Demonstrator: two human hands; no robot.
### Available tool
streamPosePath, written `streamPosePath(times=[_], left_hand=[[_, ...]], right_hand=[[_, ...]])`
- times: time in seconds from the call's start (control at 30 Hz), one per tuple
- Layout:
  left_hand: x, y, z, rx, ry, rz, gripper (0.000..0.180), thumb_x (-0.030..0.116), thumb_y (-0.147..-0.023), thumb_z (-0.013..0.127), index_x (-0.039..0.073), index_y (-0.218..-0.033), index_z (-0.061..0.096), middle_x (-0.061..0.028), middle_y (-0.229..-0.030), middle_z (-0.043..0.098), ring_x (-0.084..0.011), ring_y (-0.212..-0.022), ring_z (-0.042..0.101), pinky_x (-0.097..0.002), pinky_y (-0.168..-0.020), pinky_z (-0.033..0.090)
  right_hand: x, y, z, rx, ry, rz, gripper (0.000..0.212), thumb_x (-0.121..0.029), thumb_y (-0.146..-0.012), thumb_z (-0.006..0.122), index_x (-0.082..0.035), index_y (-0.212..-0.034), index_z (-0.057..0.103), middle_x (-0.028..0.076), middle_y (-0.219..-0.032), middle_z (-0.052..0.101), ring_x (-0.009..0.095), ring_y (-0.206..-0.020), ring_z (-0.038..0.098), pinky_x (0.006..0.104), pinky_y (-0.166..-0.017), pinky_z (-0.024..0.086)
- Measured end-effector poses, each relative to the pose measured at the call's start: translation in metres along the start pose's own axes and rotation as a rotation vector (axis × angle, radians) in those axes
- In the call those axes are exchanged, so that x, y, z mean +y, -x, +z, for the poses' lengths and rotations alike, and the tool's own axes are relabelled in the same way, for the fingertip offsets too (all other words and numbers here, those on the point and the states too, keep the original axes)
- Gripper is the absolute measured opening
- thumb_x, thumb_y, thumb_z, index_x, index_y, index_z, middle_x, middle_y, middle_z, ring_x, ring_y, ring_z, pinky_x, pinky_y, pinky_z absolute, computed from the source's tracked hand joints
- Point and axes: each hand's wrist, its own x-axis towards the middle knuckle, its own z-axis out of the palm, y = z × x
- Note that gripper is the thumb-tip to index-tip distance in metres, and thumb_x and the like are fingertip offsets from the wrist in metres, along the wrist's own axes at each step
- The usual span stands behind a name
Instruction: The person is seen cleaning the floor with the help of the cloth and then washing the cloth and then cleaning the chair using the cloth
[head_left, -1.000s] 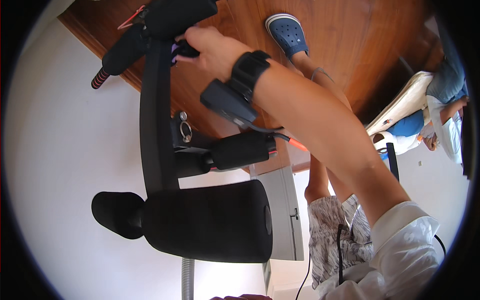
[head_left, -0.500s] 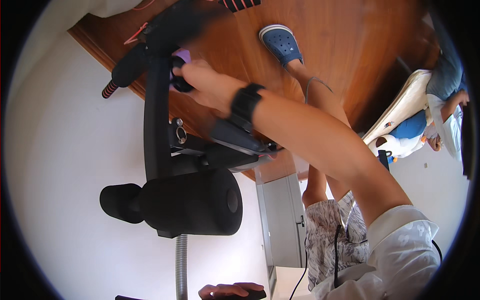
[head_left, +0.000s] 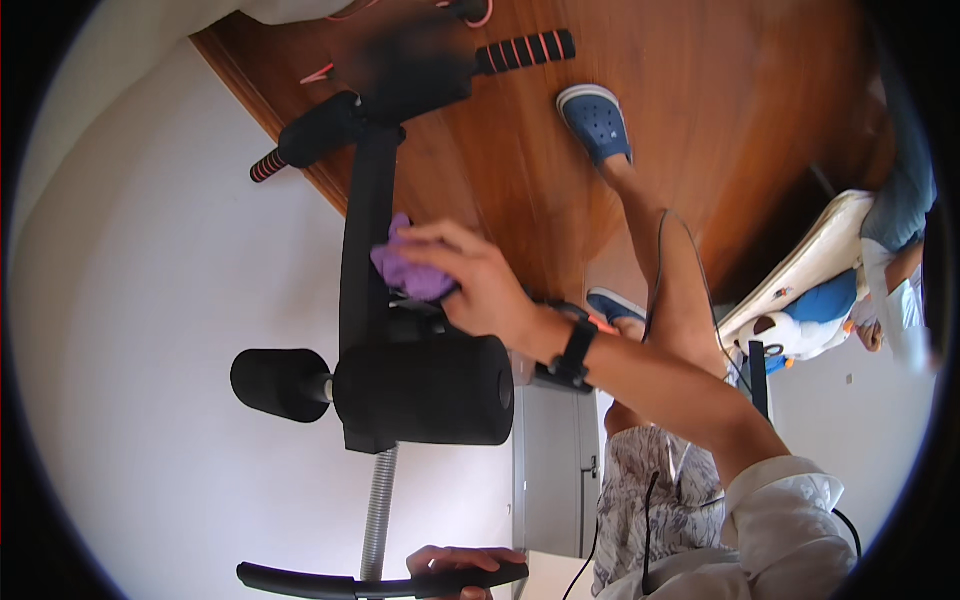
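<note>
My right hand point(head_left: 490, 290), with a black band on its wrist, holds a crumpled purple cloth point(head_left: 415, 272). The cloth is beside the black metal post point(head_left: 370, 230) of an exercise machine; whether it touches the post is hard to tell. Just below the cloth are two black foam rollers: a larger one point(head_left: 425, 390) and a smaller one point(head_left: 278, 385). Down at the lower edge, my left hand point(head_left: 465, 562) is closed around a curved black handlebar point(head_left: 300, 580).
A metal spring point(head_left: 378, 510) runs below the rollers. Red-striped grips point(head_left: 525, 52) stick out from the machine's blurred far end. My foot in a blue clog point(head_left: 597, 125) rests on the wooden floor point(head_left: 500, 150). At right, another person point(head_left: 900, 200) is near a mattress point(head_left: 800, 265) and a plush toy point(head_left: 800, 310).
My right hand with the purple cloth has come down the post, nearer the rollers. The view has shifted, so the machine sits further right and more of the handlebar under my left hand shows.
</note>
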Motion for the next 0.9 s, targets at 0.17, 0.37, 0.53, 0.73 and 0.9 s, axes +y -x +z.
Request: streamPosePath(times=[0.17,0.37,0.53,0.73,0.9], left_hand=[[0.001,0.001,0.003,-0.011,0.032,-0.005,0.061,0.03,-0.086,0.072,0.002,-0.127,0.036,-0.0169,-0.084,0.059,-0.03,-0.069,0.062,-0.0459,-0.063,0.056],[0.0,0.0,0.006,-0.007,0.038,-0.025,0.062,0.03,-0.083,0.074,0.002,-0.125,0.038,-0.0153,-0.08,0.059,-0.0323,-0.068,0.064,-0.0453,-0.063,0.056],[-0.011,-0.004,0.005,0.002,0.076,0.006,0.061,0.03,-0.084,0.075,0.002,-0.125,0.039,-0.0155,-0.08,0.06,-0.0327,-0.07,0.065,-0.0435,-0.06,0.056],[-0.012,-0.002,-0.005,-0.002,0.021,-0.007,0.061,0.029,-0.085,0.073,0.002,-0.126,0.037,-0.0171,-0.083,0.06,-0.0329,-0.071,0.065,-0.0448,-0.065,0.056],[-0.003,-0.007,0.0,-0.021,0.078,-0.004,0.06,0.029,-0.086,0.072,0.003,-0.126,0.036,-0.0174,-0.084,0.059,-0.0313,-0.068,0.063,-0.0438,-0.064,0.056]], right_hand=[[-0.018,0.014,-0.006,-0.109,0.031,-0.079,0.066,0.004,-0.07,0.071,-0.007,-0.132,0.053,0.016,-0.142,0.041,0.038,-0.133,0.038,0.0431,-0.106,0.039],[-0.007,-0.003,-0.007,-0.165,0.067,-0.161,0.054,-0.001,-0.081,0.069,-0.005,-0.133,0.054,0.014,-0.149,0.037,0.038,-0.138,0.032,0.0433,-0.11,0.036],[-0.004,-0.024,-0.004,-0.086,0.142,-0.154,0.045,0.004,-0.083,0.063,-0.002,-0.127,0.057,0.017,-0.143,0.044,0.037,-0.134,0.04,0.0425,-0.109,0.038],[0.023,-0.1,-0.008,-0.015,0.311,-0.251,0.037,0.002,-0.087,0.058,-0.004,-0.124,0.06,0.017,-0.136,0.05,0.038,-0.125,0.048,0.04,-0.102,0.044],[0.011,-0.114,-0.033,-0.156,0.369,-0.261,0.034,0.002,-0.087,0.057,-0.002,-0.12,0.06,0.016,-0.125,0.057,0.038,-0.117,0.054,0.0398,-0.098,0.046]])
